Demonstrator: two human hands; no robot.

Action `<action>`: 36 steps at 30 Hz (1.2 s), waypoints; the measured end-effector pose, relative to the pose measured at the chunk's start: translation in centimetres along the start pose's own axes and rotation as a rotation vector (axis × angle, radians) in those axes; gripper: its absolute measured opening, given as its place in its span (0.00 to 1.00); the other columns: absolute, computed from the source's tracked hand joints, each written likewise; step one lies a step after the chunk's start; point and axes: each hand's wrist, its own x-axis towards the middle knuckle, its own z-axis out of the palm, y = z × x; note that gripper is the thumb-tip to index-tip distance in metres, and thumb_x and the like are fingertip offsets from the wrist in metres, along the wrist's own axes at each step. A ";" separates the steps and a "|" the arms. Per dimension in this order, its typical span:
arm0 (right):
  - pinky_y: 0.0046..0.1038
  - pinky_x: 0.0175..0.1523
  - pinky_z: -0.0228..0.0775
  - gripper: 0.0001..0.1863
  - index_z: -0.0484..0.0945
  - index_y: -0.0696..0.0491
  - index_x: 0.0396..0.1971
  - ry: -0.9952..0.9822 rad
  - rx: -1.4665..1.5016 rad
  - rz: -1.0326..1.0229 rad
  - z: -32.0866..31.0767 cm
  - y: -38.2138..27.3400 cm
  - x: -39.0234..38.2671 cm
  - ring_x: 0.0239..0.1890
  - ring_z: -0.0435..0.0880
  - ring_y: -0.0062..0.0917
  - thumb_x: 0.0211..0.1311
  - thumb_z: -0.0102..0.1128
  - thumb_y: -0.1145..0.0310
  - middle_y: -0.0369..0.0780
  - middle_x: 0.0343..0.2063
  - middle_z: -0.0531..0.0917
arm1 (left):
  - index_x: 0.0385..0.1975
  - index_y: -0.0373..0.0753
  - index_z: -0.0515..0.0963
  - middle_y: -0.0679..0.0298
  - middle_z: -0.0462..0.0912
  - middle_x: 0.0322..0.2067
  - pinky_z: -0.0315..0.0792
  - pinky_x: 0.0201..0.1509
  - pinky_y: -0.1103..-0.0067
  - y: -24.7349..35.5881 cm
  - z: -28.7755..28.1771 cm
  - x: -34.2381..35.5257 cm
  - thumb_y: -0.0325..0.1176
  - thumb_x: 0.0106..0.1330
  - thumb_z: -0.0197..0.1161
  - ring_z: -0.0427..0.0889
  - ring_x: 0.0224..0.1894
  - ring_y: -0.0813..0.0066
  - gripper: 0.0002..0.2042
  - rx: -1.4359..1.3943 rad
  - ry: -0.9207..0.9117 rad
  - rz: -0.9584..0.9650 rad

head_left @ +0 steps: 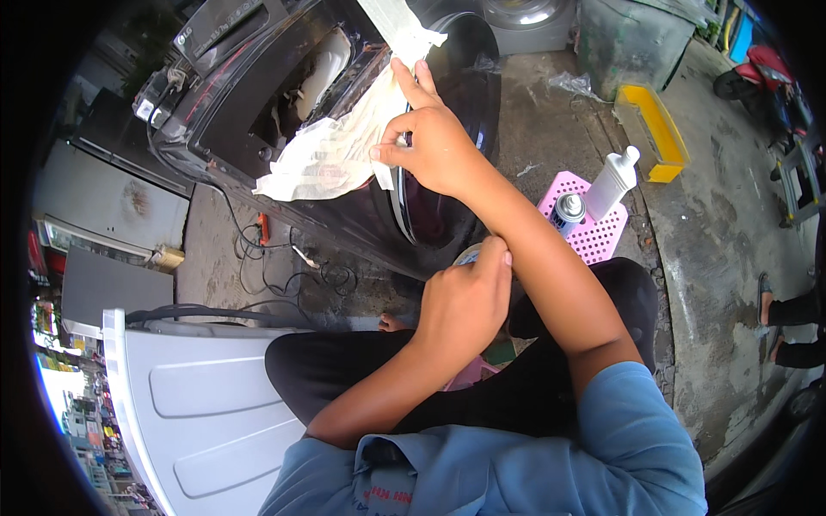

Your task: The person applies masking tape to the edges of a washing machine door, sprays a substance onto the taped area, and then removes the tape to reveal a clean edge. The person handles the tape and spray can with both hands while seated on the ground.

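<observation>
My right hand (434, 142) reaches to the front of a dark washing machine (301, 219) whose top is opened up. Its fingers are bent and pressed onto a crumpled cream masking sheet (331, 155), with the thumb gripping near the sheet's lower edge. A second pale strip (400, 26) runs up from the fingertips. The sheet lies beside the machine's round dark door (465, 73). My left hand (469, 297) is closed below my right forearm. A round, pale-rimmed thing (469, 256) shows just behind its fingers, mostly hidden.
At right stands a pink perforated stool (602, 241) bearing a spray can (568, 211) and a white bottle (613, 182). Beyond are a yellow crate (658, 129) and a grey bin (637, 47). Cables (275, 279) lie on the floor. A white panelled appliance (206, 413) stands at left.
</observation>
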 end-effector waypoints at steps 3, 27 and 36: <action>0.46 0.81 0.44 0.08 0.88 0.51 0.27 -0.022 -0.032 -0.008 -0.6 0.1 0.0 0.83 0.38 0.55 0.55 0.79 0.64 0.54 0.80 0.50 | 0.44 0.38 0.75 0.59 0.80 0.16 0.70 0.19 0.71 -2.2 -0.9 -1.0 0.35 0.79 0.57 0.79 0.12 0.68 0.07 -0.344 -0.085 -0.149; 0.67 0.72 0.52 0.08 0.80 0.53 0.35 -0.001 -0.536 -0.179 1.2 -5.6 -3.3 0.78 0.56 0.55 0.58 0.70 0.70 0.50 0.76 0.61 | 0.56 0.36 0.69 0.60 0.86 0.25 0.74 0.25 0.79 -10.1 -4.3 -8.3 0.38 0.79 0.59 0.83 0.20 0.77 0.15 -0.750 -0.236 -0.454; 0.35 0.44 0.76 0.15 0.77 0.58 0.34 -0.230 0.204 0.175 0.0 -8.2 -11.5 0.37 0.82 0.35 0.64 0.74 0.65 0.43 0.36 0.81 | 0.75 0.42 0.43 0.44 0.85 0.43 0.86 0.38 0.71 -9.4 -6.4 -7.6 0.31 0.83 0.46 0.89 0.31 0.62 0.27 -0.961 0.048 -0.347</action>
